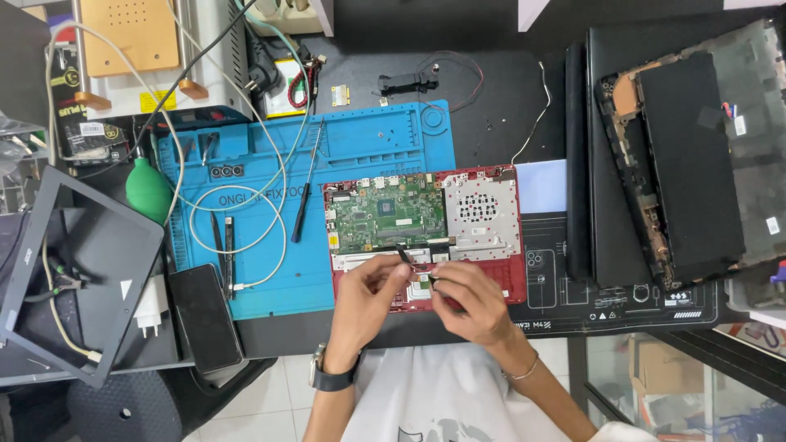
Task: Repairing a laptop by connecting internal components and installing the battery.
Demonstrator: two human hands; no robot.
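An opened red laptop base (508,282) lies on the desk in front of me, with a green circuit board (385,214) on its left and a silver perforated plate (481,211) on its right. Both hands rest over its near edge. My left hand (366,299) pinches a thin black flat cable (403,254) near the board's lower edge. My right hand (468,301) has its fingertips closed on a small part beside that cable. What the part is stays hidden by the fingers.
A blue repair mat (360,147) holds a screwdriver (304,200), tweezers (223,245) and a white cable (246,221). A black phone (205,315), a white charger (149,307) and a grey screen bezel (74,270) lie left. Another dismantled laptop (688,155) sits right.
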